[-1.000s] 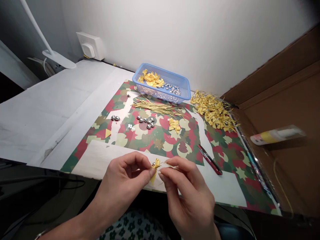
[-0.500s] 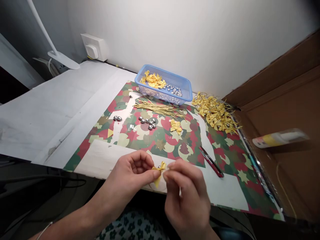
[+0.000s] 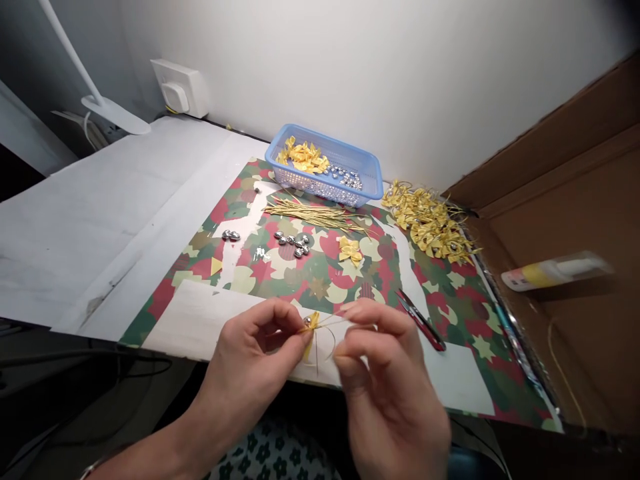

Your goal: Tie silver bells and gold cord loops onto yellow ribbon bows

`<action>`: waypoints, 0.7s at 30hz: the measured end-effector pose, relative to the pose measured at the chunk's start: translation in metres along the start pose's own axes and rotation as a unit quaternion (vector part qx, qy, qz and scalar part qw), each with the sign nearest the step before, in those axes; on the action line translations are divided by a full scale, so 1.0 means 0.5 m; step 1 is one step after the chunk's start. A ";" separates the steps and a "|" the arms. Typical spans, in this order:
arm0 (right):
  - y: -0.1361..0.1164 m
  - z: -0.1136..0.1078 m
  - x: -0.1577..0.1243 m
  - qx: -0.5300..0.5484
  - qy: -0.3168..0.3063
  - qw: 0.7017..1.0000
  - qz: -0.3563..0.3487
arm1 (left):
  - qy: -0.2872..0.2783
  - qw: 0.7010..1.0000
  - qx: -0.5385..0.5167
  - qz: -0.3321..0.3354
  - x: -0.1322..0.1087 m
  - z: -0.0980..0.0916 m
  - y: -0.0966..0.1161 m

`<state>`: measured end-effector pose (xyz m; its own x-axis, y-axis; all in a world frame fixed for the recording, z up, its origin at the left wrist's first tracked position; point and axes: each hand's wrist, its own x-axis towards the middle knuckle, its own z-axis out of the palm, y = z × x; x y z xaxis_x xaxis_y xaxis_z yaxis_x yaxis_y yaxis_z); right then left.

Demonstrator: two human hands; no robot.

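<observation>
Yellow satin ribbon bow (image 3: 315, 319) with a shiny silver bead (image 3: 307, 321), pinched between thumb and forefinger of the left hand (image 3: 250, 353), above the near edge of the tabletop (image 3: 125, 220). Right hand (image 3: 395, 380) just beside, with fingers bent around thin golden cord (image 3: 330, 325) coming from the bow; cannot tell if pressed on it. Beyond, on a red-and-green patterned paper sheet (image 3: 280, 283): slim red-and-black hand tool (image 3: 423, 321) towards the right edge, loose yellow ribbon bows (image 3: 350, 251), oval silver beads (image 3: 291, 240), bundle of straight golden cords (image 3: 315, 215). Near the far edge, blue plastic basket (image 3: 325, 190) containing more bows and beads; towards the far right corner, heap of corded yellow bows (image 3: 425, 223).
</observation>
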<state>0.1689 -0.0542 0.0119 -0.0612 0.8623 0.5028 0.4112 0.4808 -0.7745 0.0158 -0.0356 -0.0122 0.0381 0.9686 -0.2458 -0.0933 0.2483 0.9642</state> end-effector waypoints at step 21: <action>0.033 -0.022 0.020 -0.137 -0.169 0.954 -0.207 | -0.073 0.990 -0.086 -0.083 0.000 -0.032 0.009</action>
<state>0.1849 -0.0395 0.0086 -0.5416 0.6312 0.5552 0.5071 0.7721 -0.3830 -0.0005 -0.0342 -0.0093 0.2095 0.9050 -0.3701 -0.2414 0.4147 0.8774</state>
